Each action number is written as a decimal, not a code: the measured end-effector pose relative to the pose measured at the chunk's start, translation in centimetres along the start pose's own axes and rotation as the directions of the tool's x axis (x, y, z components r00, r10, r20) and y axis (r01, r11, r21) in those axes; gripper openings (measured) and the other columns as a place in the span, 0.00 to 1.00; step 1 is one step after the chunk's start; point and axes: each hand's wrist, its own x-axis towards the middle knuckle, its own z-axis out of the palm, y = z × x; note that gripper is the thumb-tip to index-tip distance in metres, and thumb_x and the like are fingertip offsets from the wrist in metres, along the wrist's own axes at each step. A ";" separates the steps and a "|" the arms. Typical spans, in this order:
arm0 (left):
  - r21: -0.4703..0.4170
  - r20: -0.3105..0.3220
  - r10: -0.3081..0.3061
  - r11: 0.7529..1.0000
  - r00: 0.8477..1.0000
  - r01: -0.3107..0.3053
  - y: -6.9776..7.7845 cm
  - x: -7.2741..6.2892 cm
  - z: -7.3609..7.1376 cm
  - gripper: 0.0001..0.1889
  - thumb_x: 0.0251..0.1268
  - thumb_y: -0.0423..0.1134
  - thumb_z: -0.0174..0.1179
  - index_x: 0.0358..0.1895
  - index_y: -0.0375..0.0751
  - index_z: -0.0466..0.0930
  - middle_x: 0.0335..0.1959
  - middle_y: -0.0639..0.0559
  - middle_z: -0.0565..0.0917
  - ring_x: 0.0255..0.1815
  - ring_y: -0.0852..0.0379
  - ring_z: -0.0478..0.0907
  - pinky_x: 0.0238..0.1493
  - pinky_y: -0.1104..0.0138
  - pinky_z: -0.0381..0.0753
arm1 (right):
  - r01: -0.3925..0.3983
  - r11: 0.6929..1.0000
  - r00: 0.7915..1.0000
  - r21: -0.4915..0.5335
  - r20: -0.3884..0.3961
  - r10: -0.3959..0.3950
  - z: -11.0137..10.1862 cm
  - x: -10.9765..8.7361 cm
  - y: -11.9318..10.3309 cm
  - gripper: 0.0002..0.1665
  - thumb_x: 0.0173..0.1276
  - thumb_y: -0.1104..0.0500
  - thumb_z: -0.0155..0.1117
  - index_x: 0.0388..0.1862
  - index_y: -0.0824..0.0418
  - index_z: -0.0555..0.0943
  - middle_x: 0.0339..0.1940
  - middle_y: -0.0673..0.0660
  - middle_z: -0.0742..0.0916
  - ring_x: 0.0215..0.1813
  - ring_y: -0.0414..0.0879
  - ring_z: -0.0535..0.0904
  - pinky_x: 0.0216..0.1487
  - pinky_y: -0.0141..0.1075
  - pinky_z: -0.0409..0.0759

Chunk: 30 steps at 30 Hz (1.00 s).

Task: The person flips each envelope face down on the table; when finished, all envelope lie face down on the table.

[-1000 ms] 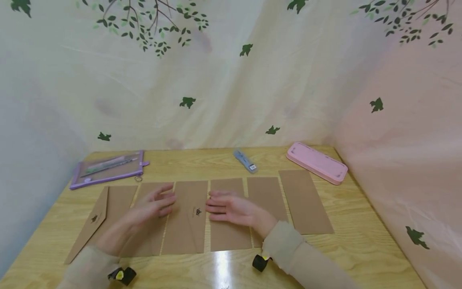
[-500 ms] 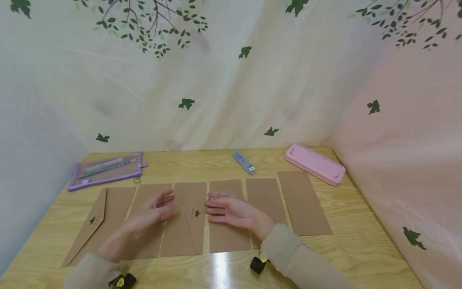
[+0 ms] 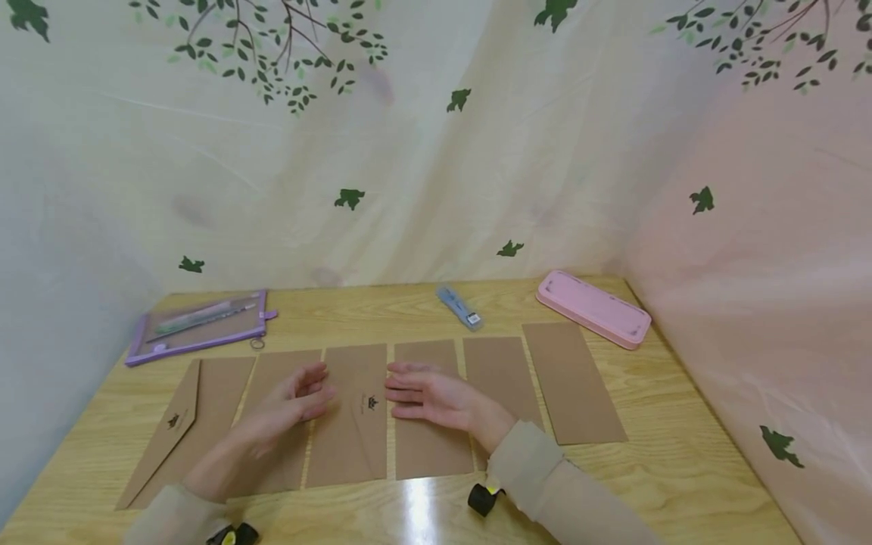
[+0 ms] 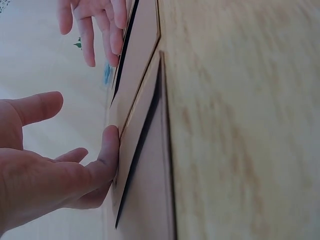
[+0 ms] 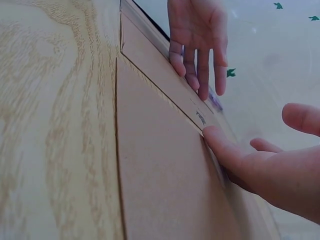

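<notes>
Several brown kraft-paper envelopes lie in a row across the table. One envelope (image 3: 347, 446), with a small crown print, lies between my hands. My left hand (image 3: 289, 401) is over the envelope (image 3: 269, 469) to its left, fingers loosely bent, holding nothing. My right hand (image 3: 439, 397) is over the envelope (image 3: 432, 454) to its right, with relaxed, fairly straight fingers and nothing held. In the wrist views, the lower fingers (image 4: 107, 150) of the left hand and the index finger (image 5: 225, 145) of the right seem to rest on the paper.
The leftmost envelope (image 3: 221, 409) shows a pointed flap with a crown print; two plain ones, including the rightmost envelope (image 3: 575, 386), lie right. Behind are a purple-edged clear pouch (image 3: 262, 329) with pens, a small blue packet (image 3: 459, 306) and a pink case (image 3: 593, 309). A printed curtain (image 3: 422, 227) hangs behind.
My left hand's fingers have drawn slightly more together and bent. The right hand stays nearly in place. The whole head view has shifted slightly; the envelopes keep their order.
</notes>
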 end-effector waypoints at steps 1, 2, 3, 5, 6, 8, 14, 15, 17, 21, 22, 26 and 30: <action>0.002 0.000 -0.001 1.000 1.000 0.001 0.0 0.0 0.0 0.39 0.76 0.35 0.58 0.78 0.23 0.44 0.78 0.27 0.52 0.75 0.34 0.54 0.66 0.59 0.76 | -0.001 1.000 1.000 -0.001 -0.001 0.001 0.0 0.0 0.0 0.35 0.81 0.61 0.49 0.81 0.69 0.52 0.79 0.74 0.60 0.78 0.65 0.58 0.74 0.57 0.64; 0.003 -0.001 -0.002 1.000 1.000 0.002 0.0 0.0 0.0 0.39 0.76 0.35 0.58 0.78 0.23 0.44 0.78 0.27 0.52 0.75 0.34 0.54 0.66 0.59 0.76 | -0.001 1.000 1.000 -0.003 -0.002 0.001 0.0 0.0 0.0 0.35 0.81 0.61 0.49 0.81 0.69 0.52 0.79 0.73 0.60 0.78 0.65 0.58 0.74 0.57 0.64; 0.006 -0.002 -0.002 1.000 1.000 0.002 0.0 0.0 0.0 0.40 0.75 0.36 0.58 0.77 0.23 0.44 0.77 0.27 0.52 0.75 0.34 0.54 0.66 0.59 0.76 | -0.001 1.000 1.000 -0.007 -0.002 0.001 0.0 -0.1 0.0 0.35 0.81 0.61 0.49 0.81 0.69 0.52 0.79 0.73 0.60 0.78 0.65 0.58 0.74 0.57 0.64; 0.010 -0.003 -0.003 1.000 1.000 0.003 0.0 0.0 0.1 0.40 0.75 0.36 0.59 0.77 0.23 0.45 0.77 0.27 0.53 0.75 0.35 0.54 0.66 0.59 0.76 | -0.003 1.000 1.000 -0.014 -0.005 0.003 0.0 -0.1 0.0 0.35 0.81 0.61 0.49 0.81 0.69 0.52 0.78 0.73 0.60 0.78 0.65 0.59 0.74 0.57 0.64; 0.012 -0.004 -0.003 1.000 1.000 0.003 -0.1 0.0 0.1 0.40 0.75 0.36 0.59 0.77 0.23 0.45 0.77 0.27 0.53 0.75 0.35 0.54 0.66 0.59 0.76 | -0.004 1.000 1.000 -0.017 -0.008 0.003 0.0 -0.1 0.0 0.35 0.81 0.61 0.49 0.81 0.70 0.53 0.78 0.73 0.61 0.77 0.65 0.59 0.74 0.57 0.64; 0.014 -0.004 -0.004 1.000 1.000 0.004 -0.1 0.0 0.1 0.40 0.75 0.36 0.59 0.77 0.23 0.45 0.77 0.27 0.53 0.75 0.35 0.54 0.65 0.59 0.77 | -0.005 1.000 1.000 -0.022 -0.011 0.005 0.0 0.0 0.0 0.35 0.81 0.61 0.49 0.80 0.70 0.53 0.78 0.73 0.61 0.77 0.65 0.59 0.74 0.57 0.65; 0.022 -0.010 -0.005 1.000 1.000 0.005 0.0 -0.1 0.0 0.39 0.75 0.36 0.59 0.77 0.23 0.46 0.76 0.28 0.54 0.74 0.36 0.55 0.64 0.61 0.77 | 0.000 1.000 1.000 -0.031 -0.003 0.000 0.0 0.1 0.0 0.34 0.82 0.62 0.48 0.80 0.70 0.53 0.78 0.74 0.61 0.77 0.65 0.59 0.74 0.56 0.64; 0.024 -0.010 -0.005 1.000 1.000 0.005 0.0 -0.1 0.0 0.39 0.75 0.36 0.59 0.77 0.23 0.47 0.76 0.28 0.55 0.74 0.36 0.55 0.64 0.61 0.77 | 0.000 1.000 1.000 -0.031 -0.004 0.000 0.0 0.1 0.0 0.34 0.82 0.62 0.48 0.80 0.71 0.53 0.78 0.74 0.61 0.77 0.65 0.60 0.74 0.55 0.64; 0.026 -0.009 -0.007 1.000 1.000 0.007 0.0 -0.1 0.0 0.39 0.75 0.36 0.59 0.77 0.23 0.47 0.76 0.28 0.55 0.74 0.36 0.55 0.64 0.60 0.77 | 0.000 1.000 1.000 -0.029 -0.009 0.000 0.0 0.1 0.1 0.34 0.81 0.62 0.48 0.80 0.71 0.54 0.78 0.74 0.62 0.77 0.65 0.60 0.75 0.55 0.64; 0.032 -0.007 -0.010 0.999 1.000 0.010 0.0 0.0 0.1 0.39 0.75 0.36 0.59 0.77 0.23 0.46 0.77 0.28 0.54 0.75 0.35 0.54 0.66 0.58 0.76 | 0.001 1.000 1.000 -0.027 -0.015 -0.001 -0.1 0.1 0.1 0.33 0.81 0.62 0.49 0.79 0.72 0.55 0.77 0.73 0.63 0.77 0.65 0.61 0.74 0.56 0.64; 0.034 -0.005 -0.009 0.999 1.000 0.010 0.1 0.0 0.1 0.39 0.75 0.37 0.59 0.77 0.22 0.46 0.77 0.27 0.54 0.75 0.34 0.54 0.66 0.58 0.76 | 0.000 1.000 1.000 -0.026 -0.015 -0.001 -0.1 0.1 0.1 0.33 0.81 0.62 0.48 0.79 0.71 0.55 0.78 0.73 0.63 0.77 0.65 0.61 0.74 0.56 0.64; 0.036 0.000 -0.014 0.999 1.000 0.014 0.2 0.0 0.1 0.39 0.76 0.37 0.59 0.77 0.23 0.46 0.77 0.27 0.53 0.76 0.33 0.52 0.67 0.57 0.75 | -0.003 1.000 1.000 -0.020 -0.016 0.003 -0.2 0.1 0.1 0.33 0.81 0.62 0.49 0.79 0.71 0.55 0.77 0.73 0.63 0.77 0.65 0.61 0.74 0.55 0.65; 0.032 -0.001 -0.018 0.999 1.000 0.018 0.2 -0.1 0.1 0.39 0.76 0.37 0.59 0.77 0.23 0.46 0.77 0.28 0.53 0.76 0.34 0.51 0.66 0.59 0.76 | -0.005 1.000 1.000 -0.011 -0.023 0.005 -0.1 0.2 0.1 0.33 0.81 0.62 0.49 0.79 0.71 0.56 0.77 0.73 0.63 0.77 0.65 0.61 0.74 0.55 0.65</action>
